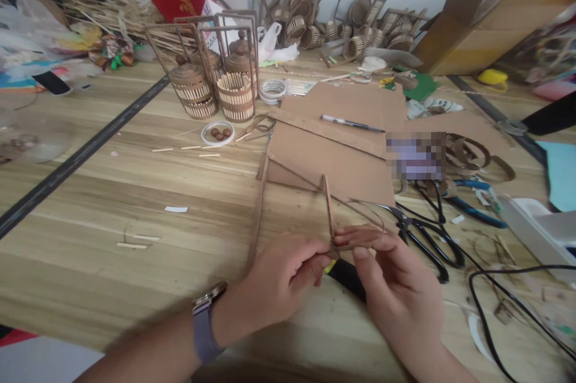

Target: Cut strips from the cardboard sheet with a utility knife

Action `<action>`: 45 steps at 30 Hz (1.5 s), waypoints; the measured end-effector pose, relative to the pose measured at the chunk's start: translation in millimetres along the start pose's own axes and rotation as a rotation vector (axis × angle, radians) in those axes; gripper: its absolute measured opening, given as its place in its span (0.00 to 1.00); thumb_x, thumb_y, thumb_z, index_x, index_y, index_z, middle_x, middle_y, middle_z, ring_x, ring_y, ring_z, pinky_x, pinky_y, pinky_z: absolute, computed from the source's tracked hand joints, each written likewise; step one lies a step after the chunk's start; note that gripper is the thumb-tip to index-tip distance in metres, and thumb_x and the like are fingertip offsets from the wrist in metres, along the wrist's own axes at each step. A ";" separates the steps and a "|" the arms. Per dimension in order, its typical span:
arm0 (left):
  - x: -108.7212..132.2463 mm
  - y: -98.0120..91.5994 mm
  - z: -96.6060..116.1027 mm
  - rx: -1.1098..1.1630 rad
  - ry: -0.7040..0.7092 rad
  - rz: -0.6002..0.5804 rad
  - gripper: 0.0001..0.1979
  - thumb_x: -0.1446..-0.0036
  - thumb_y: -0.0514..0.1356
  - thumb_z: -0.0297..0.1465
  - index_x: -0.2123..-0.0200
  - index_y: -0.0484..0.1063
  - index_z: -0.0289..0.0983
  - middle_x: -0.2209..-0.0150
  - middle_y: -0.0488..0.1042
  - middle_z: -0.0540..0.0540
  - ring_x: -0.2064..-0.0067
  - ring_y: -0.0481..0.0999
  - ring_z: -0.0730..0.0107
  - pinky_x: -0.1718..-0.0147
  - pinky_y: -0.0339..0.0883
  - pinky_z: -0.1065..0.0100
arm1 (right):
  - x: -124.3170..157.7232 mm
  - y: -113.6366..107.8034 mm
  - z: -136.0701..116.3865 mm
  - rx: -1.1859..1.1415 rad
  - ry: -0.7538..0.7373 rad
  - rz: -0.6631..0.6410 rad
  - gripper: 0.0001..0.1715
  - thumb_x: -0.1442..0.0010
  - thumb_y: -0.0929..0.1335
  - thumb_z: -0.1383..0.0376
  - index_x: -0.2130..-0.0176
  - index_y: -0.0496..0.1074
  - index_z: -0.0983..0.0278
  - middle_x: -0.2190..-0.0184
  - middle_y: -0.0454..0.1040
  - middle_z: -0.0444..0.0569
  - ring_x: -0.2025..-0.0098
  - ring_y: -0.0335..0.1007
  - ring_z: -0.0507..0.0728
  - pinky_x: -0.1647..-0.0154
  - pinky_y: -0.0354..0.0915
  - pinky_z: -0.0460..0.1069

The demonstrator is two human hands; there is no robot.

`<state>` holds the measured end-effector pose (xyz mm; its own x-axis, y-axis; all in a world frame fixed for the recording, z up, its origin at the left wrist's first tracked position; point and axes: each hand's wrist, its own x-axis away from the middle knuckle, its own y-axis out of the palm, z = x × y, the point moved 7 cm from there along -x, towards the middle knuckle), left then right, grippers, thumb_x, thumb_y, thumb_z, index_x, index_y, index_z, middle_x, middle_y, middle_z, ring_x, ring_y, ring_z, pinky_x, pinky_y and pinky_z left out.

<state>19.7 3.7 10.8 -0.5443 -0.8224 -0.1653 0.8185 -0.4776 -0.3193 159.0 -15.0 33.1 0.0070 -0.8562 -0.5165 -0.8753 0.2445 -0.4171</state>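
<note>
Between my two hands is a thin frame of brown cardboard strips (328, 206), with one strip standing up at the near corner and others running away to the left and back. My left hand (285, 269) wears a watch (209, 305) on its wrist and pinches the frame at that corner. Close beside it, my right hand (398, 281) holds a strip of the frame between thumb and fingers. What the left fingertips press on is partly hidden. Under the hands lies a black tool handle (346, 278) with a yellow end, partly covered.
Behind the hands lie cardboard sheets (333, 164) with a pen (353, 123). Black-handled scissors (427, 239) and blue-handled pliers (479, 209) lie to the right, near a black cable (477, 293). Small lantern-like models (236, 95) and a round dish of brown beads (218, 141) stand further back.
</note>
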 end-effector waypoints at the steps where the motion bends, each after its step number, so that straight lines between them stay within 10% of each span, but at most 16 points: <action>1: -0.1 0.1 0.0 -0.007 -0.006 0.000 0.15 0.30 0.51 0.31 0.71 0.67 0.36 0.73 0.69 0.52 0.69 0.68 0.73 0.65 0.58 0.70 | 0.4 -0.2 0.1 0.002 -0.008 0.002 0.09 0.35 0.65 0.71 0.64 0.71 0.57 0.67 0.79 0.44 0.60 0.78 0.55 0.58 0.74 0.51; 14: 2.2 2.3 -15.1 0.186 -0.186 0.002 0.18 0.31 0.53 0.43 0.52 0.75 0.37 0.64 0.78 0.47 0.64 0.75 0.69 0.66 0.64 0.71 | 1.4 10.8 -25.5 0.317 -0.367 -0.072 0.10 0.37 0.66 0.73 0.59 0.70 0.59 0.63 0.82 0.45 0.57 0.79 0.56 0.48 0.66 0.55; 26: 6.0 1.4 -9.1 0.149 -0.238 0.026 0.14 0.30 0.51 0.35 0.57 0.74 0.36 0.69 0.77 0.49 0.69 0.74 0.73 0.68 0.63 0.73 | 3.9 7.2 -27.2 0.331 -0.349 -0.046 0.12 0.38 0.67 0.74 0.58 0.71 0.58 0.60 0.84 0.44 0.57 0.82 0.56 0.38 0.60 0.57; 37: 5.5 -0.9 1.8 0.070 -0.124 0.011 0.15 0.31 0.50 0.32 0.68 0.71 0.36 0.74 0.74 0.50 0.72 0.70 0.75 0.69 0.59 0.72 | 1.1 -3.4 -10.3 0.084 -0.036 0.032 0.08 0.33 0.65 0.69 0.61 0.71 0.56 0.65 0.84 0.43 0.61 0.83 0.58 0.44 0.71 0.59; 45: 7.5 -1.5 1.2 0.120 -0.216 0.009 0.13 0.31 0.52 0.36 0.62 0.73 0.36 0.69 0.79 0.47 0.66 0.77 0.70 0.66 0.65 0.71 | 7.3 3.3 -27.8 0.255 -0.370 -0.112 0.13 0.36 0.66 0.70 0.53 0.72 0.56 0.58 0.84 0.46 0.58 0.82 0.59 0.47 0.69 0.60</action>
<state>14.6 -2.1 11.1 -0.4955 -0.8677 0.0403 0.8461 -0.4926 -0.2036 142.7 -33.1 48.7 0.3078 -0.6750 -0.6706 -0.7126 0.3035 -0.6325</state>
